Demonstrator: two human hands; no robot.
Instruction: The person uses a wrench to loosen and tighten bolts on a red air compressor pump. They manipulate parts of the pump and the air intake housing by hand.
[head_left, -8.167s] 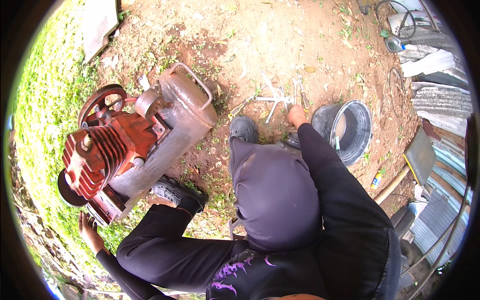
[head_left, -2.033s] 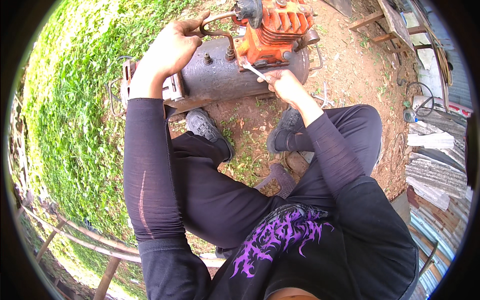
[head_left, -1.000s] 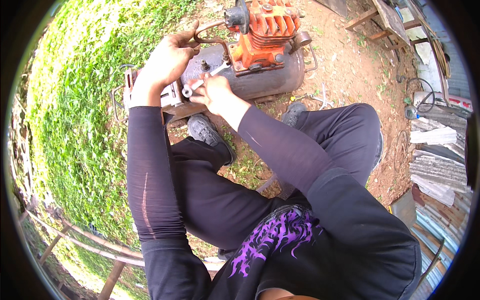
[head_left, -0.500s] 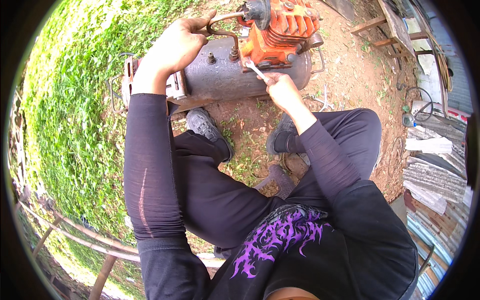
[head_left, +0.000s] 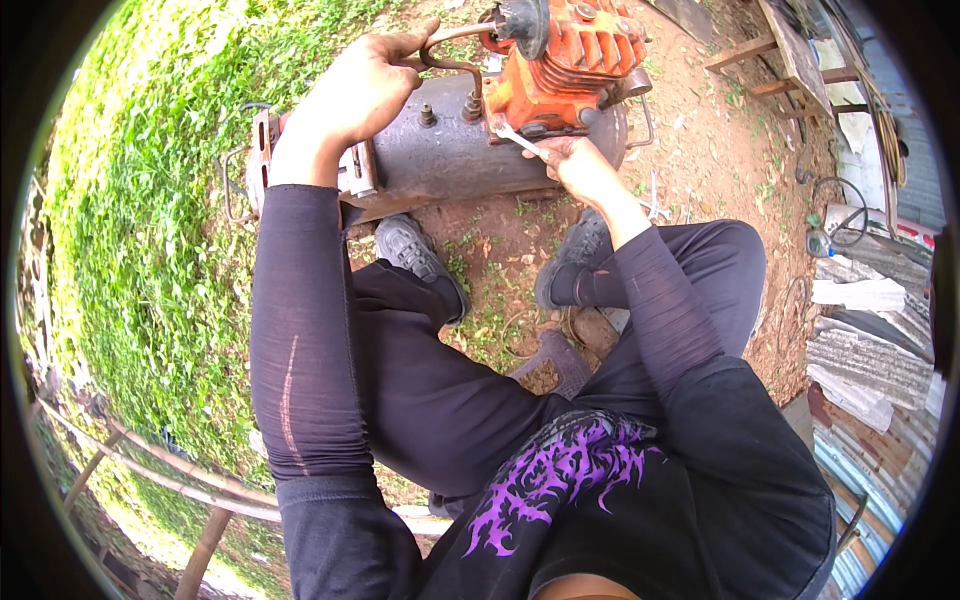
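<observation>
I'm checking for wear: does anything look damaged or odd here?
Yes, the left sleeve: a long, pale run goes down its forearm, where the dark fabric looks laddered or torn. The right sleeve shows finer streaks, perhaps thinning. The orange pump looks patchily stained, possibly just age.

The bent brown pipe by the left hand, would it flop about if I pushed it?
Probably not: the bent brown pipe looks like metal and holds its curve, so it should feel stiff. It likely wouldn't roll away either, since its lower end seems to sit in a fitting on the tank.
</observation>
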